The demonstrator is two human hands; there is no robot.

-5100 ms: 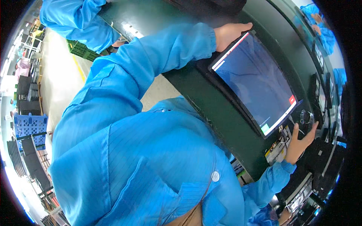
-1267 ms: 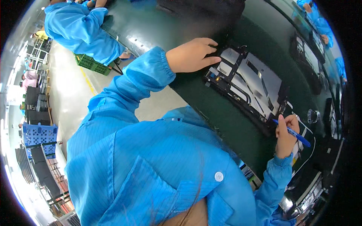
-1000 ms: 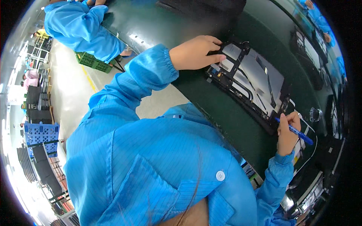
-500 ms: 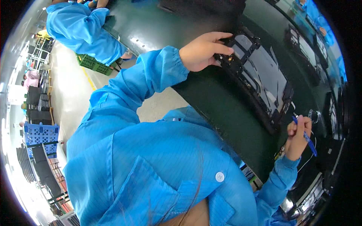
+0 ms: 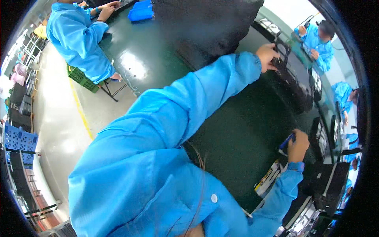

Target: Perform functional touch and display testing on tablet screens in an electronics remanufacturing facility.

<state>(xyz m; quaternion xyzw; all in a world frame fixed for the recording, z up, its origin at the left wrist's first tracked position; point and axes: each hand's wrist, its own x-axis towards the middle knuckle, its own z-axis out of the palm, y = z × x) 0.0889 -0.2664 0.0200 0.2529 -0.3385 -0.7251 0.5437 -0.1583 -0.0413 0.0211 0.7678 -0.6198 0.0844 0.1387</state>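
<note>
My left hand (image 5: 267,55) reaches far out over the dark green worktop (image 5: 237,130) and grips the near corner of a flat black panel assembly (image 5: 294,85) that lies further away on the table. My right hand (image 5: 298,145) rests on the worktop near me, closed around a blue pen-like tool (image 5: 286,141). Both arms wear bright blue sleeves. The panel's face is hard to make out from this angle.
A large black sheet (image 5: 209,23) lies at the back of the worktop. A co-worker in blue (image 5: 81,39) sits at the left with a green crate (image 5: 81,79) below; other people in blue (image 5: 316,39) work across on the right. Blue crates (image 5: 17,140) stand far left.
The panel has been pushed away from me across the worktop, my left arm stretching out with it. My right hand with the blue tool has drawn back from the panel.
</note>
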